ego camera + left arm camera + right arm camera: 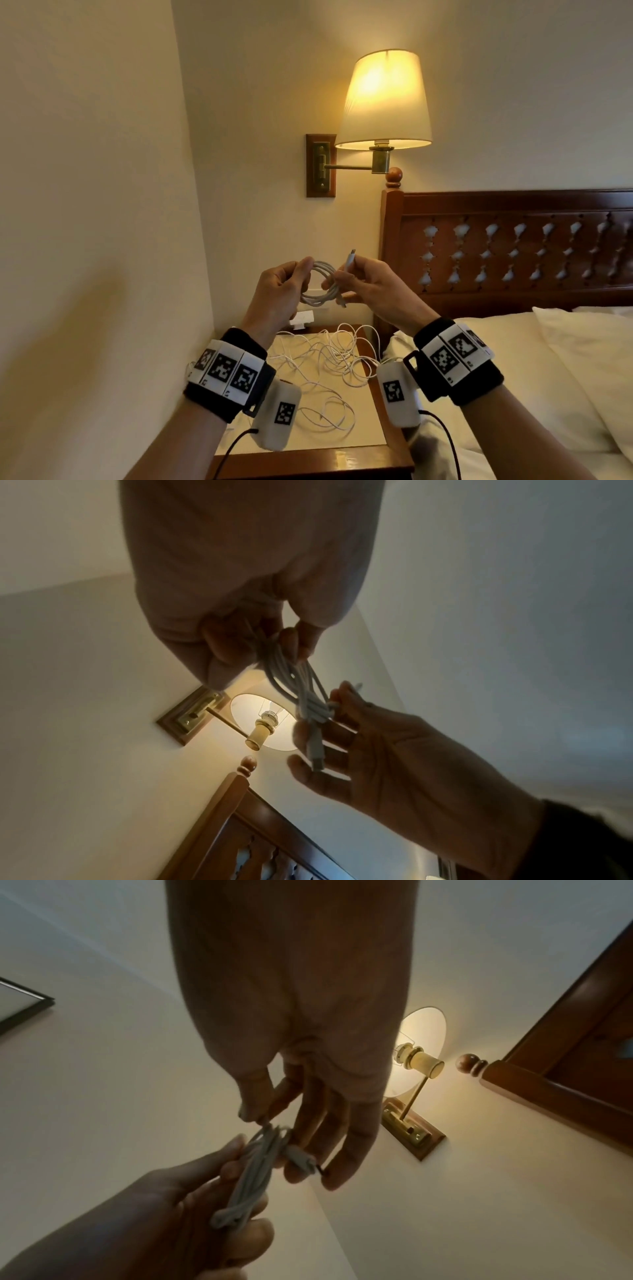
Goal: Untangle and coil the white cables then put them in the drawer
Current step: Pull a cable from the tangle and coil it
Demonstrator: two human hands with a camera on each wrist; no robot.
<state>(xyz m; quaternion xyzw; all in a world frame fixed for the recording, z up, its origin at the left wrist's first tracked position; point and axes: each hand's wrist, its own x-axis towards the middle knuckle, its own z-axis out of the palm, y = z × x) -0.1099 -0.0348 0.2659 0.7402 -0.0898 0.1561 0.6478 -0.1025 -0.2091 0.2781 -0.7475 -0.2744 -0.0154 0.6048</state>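
At frame centre, the left hand (279, 291) pinches the coiled cable (320, 284); the right hand (371, 287) pinches its plug end (350, 262). Light and springy, it probably needs gripping across all loops

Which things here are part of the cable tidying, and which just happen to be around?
Part of the job:
coiled white cable, held by left hand and right hand
tangled white cables on the nightstand

Just around:
wall lamp
headboard
bed
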